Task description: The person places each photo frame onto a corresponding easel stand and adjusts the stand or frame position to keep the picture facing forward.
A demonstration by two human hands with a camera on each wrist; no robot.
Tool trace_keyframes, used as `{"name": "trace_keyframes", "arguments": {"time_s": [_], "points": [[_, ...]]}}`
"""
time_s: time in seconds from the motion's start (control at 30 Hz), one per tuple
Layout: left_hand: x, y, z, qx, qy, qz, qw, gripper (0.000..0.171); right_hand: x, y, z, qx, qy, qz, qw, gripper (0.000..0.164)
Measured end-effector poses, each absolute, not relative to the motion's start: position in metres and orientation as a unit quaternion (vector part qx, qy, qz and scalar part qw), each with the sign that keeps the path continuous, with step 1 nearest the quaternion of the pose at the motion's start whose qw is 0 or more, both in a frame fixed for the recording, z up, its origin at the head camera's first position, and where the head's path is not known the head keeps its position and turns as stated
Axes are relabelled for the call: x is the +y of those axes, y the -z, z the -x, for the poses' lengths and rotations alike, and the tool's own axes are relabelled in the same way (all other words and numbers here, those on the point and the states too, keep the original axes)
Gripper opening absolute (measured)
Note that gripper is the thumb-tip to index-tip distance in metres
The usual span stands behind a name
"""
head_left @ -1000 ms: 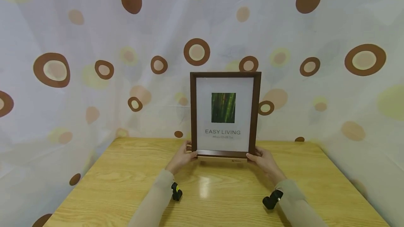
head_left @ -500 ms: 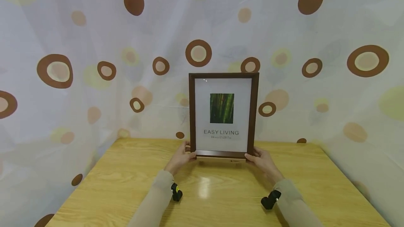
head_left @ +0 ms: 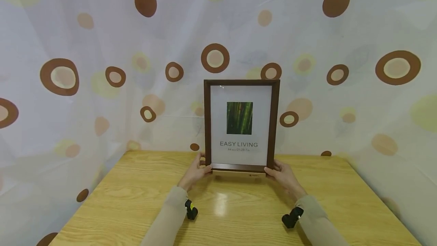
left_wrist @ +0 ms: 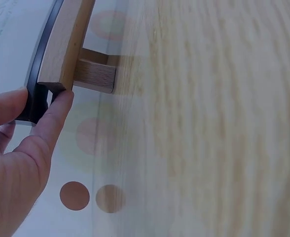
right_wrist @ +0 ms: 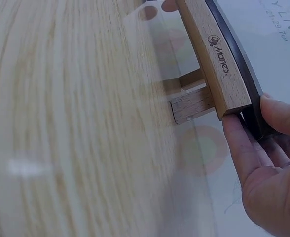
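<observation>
A dark brown picture frame (head_left: 241, 167) stands upright, leaning slightly back, with a small green bamboo picture and the words EASY LIVING on its white sheet. Under its lower edge runs the pale wooden ledge of a stand (right_wrist: 219, 64), printed Maries, with short wooden feet on the table. My left hand (head_left: 197, 172) grips the frame's lower left corner, thumb on the front. At the lower right corner my right hand (head_left: 284, 175) holds the frame the same way. In both wrist views an index finger touches the end of the ledge. The stand's back is hidden behind the frame.
The glossy wood-grain table (head_left: 136, 200) reaches back to a pale curtain (head_left: 170, 18) with brown and beige circles. The curtain also closes off the left and right sides. A black wrist camera (head_left: 191, 210) sits on the left wrist, another on the right.
The head view has shifted slightly, so the frame appears a little further left. Both hands keep their hold on the frame's lower corners, and the frame stays on the ledge.
</observation>
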State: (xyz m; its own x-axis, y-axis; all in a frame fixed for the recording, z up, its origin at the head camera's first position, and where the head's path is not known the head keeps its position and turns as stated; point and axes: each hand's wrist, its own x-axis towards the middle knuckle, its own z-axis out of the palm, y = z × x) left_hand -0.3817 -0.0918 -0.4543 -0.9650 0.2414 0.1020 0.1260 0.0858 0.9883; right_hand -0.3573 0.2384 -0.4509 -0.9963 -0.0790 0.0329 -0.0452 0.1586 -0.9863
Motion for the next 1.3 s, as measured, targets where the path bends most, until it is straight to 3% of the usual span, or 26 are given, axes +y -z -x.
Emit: {"name": "trace_keyframes", "arguments": {"time_s": [0.57, 1.3], "points": [[-0.0928, 0.453, 0.385, 0.748, -0.653, -0.115, 0.027, 0.04, 0.2351, 0.4512, 0.3617, 0.751, 0.66, 0.025, 0.009, 0.067], [-0.0889, 0.4594, 0.3878, 0.735, -0.671, -0.093, 0.026, 0.041, 0.2345, 0.4516, 0.3625, 0.767, 0.641, 0.028, 0.012, 0.057]]}}
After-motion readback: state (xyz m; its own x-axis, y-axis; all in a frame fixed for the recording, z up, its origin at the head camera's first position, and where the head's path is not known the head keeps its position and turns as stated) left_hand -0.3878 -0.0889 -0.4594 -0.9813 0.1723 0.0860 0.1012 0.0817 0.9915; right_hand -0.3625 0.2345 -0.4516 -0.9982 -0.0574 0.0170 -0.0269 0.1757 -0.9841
